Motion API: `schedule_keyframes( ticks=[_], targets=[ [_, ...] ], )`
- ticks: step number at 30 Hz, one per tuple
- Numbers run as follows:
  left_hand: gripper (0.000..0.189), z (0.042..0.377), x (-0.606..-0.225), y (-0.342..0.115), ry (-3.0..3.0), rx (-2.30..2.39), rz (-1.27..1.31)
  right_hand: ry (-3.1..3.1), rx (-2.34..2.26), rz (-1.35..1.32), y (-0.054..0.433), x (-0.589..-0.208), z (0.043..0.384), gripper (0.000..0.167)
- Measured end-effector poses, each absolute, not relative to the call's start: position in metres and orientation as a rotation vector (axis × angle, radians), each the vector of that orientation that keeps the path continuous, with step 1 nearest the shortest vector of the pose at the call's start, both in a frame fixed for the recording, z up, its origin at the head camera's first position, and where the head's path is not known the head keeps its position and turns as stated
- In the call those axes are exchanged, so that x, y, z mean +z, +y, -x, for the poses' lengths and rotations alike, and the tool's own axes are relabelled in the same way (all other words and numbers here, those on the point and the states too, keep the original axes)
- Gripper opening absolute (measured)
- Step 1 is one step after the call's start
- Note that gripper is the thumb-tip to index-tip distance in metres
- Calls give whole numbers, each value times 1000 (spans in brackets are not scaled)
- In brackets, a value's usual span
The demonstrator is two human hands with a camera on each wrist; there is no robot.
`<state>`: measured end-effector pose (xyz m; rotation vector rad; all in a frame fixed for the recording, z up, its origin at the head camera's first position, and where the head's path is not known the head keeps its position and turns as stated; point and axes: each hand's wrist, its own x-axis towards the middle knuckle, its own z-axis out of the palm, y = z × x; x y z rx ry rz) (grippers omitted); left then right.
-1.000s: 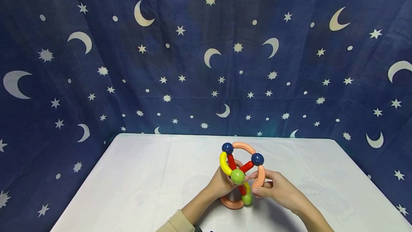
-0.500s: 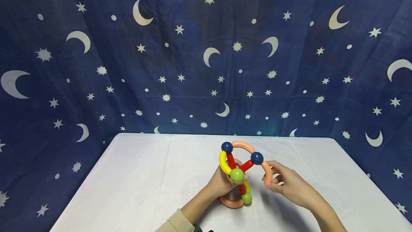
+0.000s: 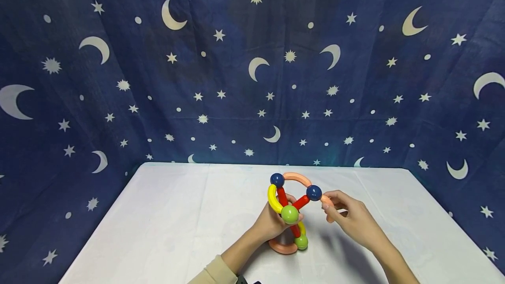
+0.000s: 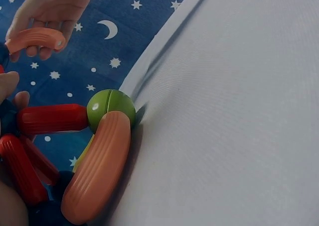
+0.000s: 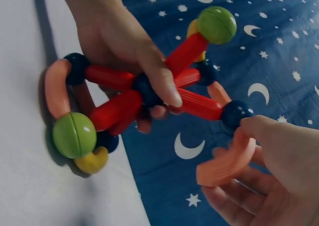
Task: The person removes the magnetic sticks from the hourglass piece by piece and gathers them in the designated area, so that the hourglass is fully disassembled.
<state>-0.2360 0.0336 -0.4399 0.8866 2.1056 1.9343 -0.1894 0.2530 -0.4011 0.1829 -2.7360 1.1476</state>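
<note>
A toy of magnetic balls and rods stands over the table. My left hand [image 3: 272, 223] grips its middle, thumb across the central blue ball [image 5: 147, 90] where several red rods [image 5: 199, 104] meet. Around the top run a green ball [image 3: 289, 214], a yellow curved rod [image 3: 273, 199], and two blue balls joined by an orange curved rod [image 3: 297, 178]. My right hand [image 3: 357, 220] pinches another orange curved rod [image 5: 227, 166]; one end meets the right blue ball [image 3: 314, 193], the other points free. Below are a lower green ball [image 3: 301, 242] and an orange curved rod [image 4: 97, 168].
A white cloth covers the table [image 3: 177, 214], and the toy's lower ring sits at its surface. Behind the table's far edge hangs a dark blue curtain [image 3: 221, 69] printed with moons and stars.
My right hand has moved right and a little up, swinging the free end of the orange curved rod outward from the green ball. The left hand keeps its grip in place.
</note>
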Motion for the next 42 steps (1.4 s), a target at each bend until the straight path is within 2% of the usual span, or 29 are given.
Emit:
schedule_keyframes(
  ticks=[15, 22, 31, 37, 42],
  targets=[
    [30, 238, -441, 35, 2064, 1958, -873, -2474, 1230, -86, 237, -411, 191, 8],
    [29, 238, -439, 36, 2078, 1948, -884, -2461, 1177, -86, 241, -409, 193, 9],
    [27, 239, -441, 35, 2069, 1951, -875, -2696, 1021, -9, 283, -409, 201, 33],
    [27, 238, -441, 33, 2080, 1943, -848, -2736, 1272, 108, 312, -434, 214, 49],
    [27, 237, -441, 33, 2078, 1943, -847, -2667, 1451, 206, 321, -462, 225, 51]
  ],
)
